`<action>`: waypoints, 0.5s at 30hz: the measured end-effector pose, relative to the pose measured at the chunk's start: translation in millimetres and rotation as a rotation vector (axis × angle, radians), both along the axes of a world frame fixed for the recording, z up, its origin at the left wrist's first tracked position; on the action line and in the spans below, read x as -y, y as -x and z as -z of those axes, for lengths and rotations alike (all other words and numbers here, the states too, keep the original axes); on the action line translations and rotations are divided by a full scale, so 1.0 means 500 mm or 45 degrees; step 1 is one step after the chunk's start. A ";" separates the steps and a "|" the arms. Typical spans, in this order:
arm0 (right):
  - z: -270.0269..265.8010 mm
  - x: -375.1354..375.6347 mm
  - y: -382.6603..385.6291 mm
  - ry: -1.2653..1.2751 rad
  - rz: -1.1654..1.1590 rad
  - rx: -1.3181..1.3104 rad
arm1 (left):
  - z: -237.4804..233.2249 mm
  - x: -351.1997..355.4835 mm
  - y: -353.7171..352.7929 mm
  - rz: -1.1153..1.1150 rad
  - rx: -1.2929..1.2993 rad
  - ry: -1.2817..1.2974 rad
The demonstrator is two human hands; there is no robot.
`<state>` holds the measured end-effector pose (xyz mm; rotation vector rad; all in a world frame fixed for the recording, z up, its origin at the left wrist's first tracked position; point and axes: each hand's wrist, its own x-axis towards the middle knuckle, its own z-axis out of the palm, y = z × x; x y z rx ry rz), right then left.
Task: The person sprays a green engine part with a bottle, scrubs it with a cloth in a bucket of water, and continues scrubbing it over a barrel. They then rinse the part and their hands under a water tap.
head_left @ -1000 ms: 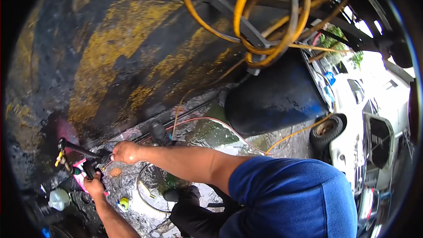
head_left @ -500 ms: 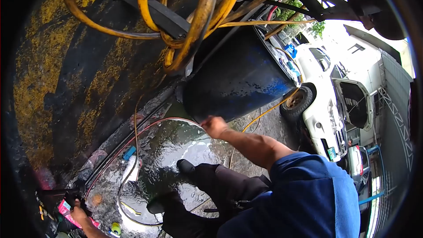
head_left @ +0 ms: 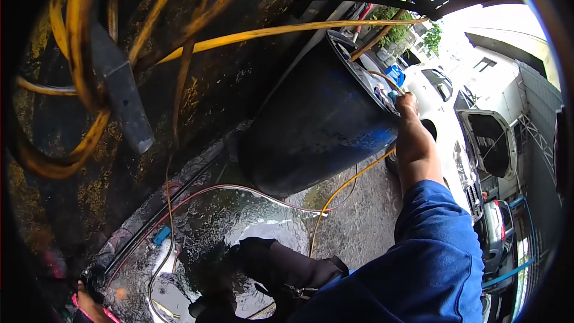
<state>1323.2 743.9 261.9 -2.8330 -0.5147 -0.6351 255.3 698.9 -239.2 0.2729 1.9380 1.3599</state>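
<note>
My right hand [head_left: 408, 104] is at the rim of a dark blue-black plastic drum [head_left: 311, 119], its fingers curled. What is in them, if anything, I cannot make out. Beside it on the drum's top lie a bright blue object [head_left: 394, 75] and some small items too cluttered to name. Far down at the lower left, my left hand [head_left: 89, 306] is wrapped around a black tool [head_left: 91, 278], mostly in shadow. Bright pink material [head_left: 111, 316] shows beside that hand. A thin red hose [head_left: 209, 189] curves across the wet floor.
Thick yellow hoses [head_left: 84, 36] hang by a metal bracket [head_left: 122, 84] at the upper left. A yellow hose [head_left: 341, 188] runs down past the drum. A blue object [head_left: 161, 236] lies on the wet ground [head_left: 263, 227]. Behind the drum stands a white vehicle [head_left: 442, 125].
My right hand has left the red hose, which now lies on the floor, and moved up and right to the drum's rim. The view has shifted; my left hand stays at the lower left.
</note>
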 end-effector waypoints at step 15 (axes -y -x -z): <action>0.004 -0.014 -0.008 0.519 -0.981 0.777 | -0.110 -0.026 -0.130 -0.119 -0.364 0.302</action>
